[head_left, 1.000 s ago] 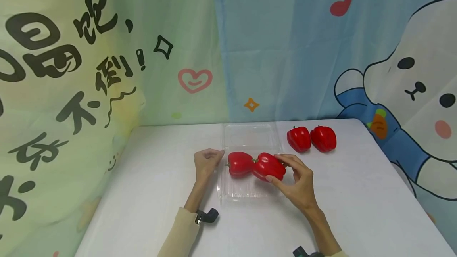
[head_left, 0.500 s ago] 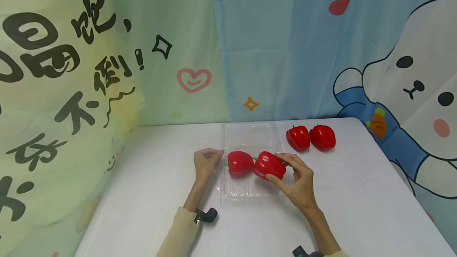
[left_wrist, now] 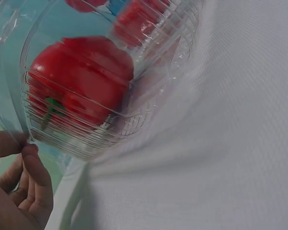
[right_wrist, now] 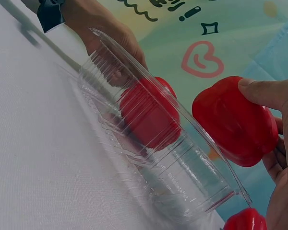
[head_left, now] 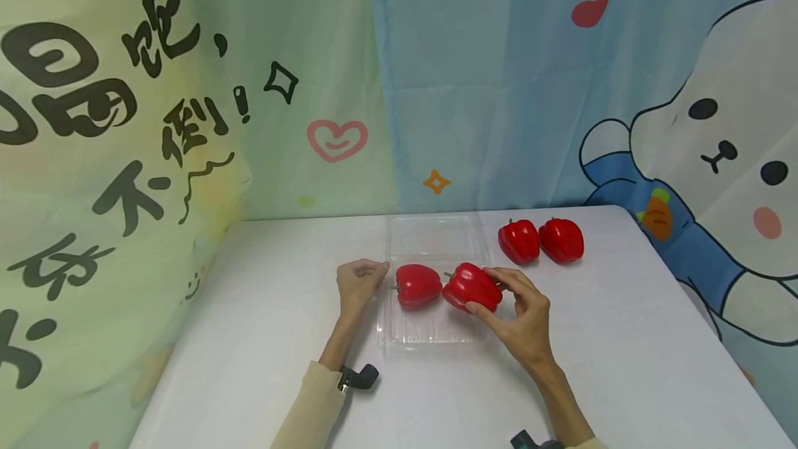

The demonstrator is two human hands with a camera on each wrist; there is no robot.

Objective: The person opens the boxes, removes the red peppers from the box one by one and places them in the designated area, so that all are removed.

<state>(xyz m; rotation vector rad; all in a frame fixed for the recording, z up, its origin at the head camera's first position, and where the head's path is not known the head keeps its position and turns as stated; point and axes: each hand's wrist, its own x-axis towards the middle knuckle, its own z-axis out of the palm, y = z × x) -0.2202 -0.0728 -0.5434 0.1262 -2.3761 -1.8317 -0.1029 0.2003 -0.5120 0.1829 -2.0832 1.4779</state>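
Note:
A clear plastic clamshell box (head_left: 430, 331) lies with its lid folded back on the table. One red bell pepper (head_left: 418, 286) rests in its left part, green stem pointing left. My left hand (head_left: 358, 287) pinches the box's left rim between thumb and finger, as the left wrist view shows. My right hand (head_left: 522, 317) grips a second red bell pepper (right_wrist: 235, 122) between thumb and fingers. In the right wrist view that pepper is held just above the box's rim, over its right part. Some of the right fingers are hidden behind it.
Two more red bell peppers, a nearer one (head_left: 519, 241) and one beside it (head_left: 562, 240), sit on the white table (head_left: 623, 338) at the back right. The box's open lid (head_left: 435, 236) lies toward the printed curtain (head_left: 449, 89) behind the table.
The right hand and its pepper have shifted slightly right, widening the gap to the pepper in the box. The left hand keeps its place at the rim. The head view drifts a little.

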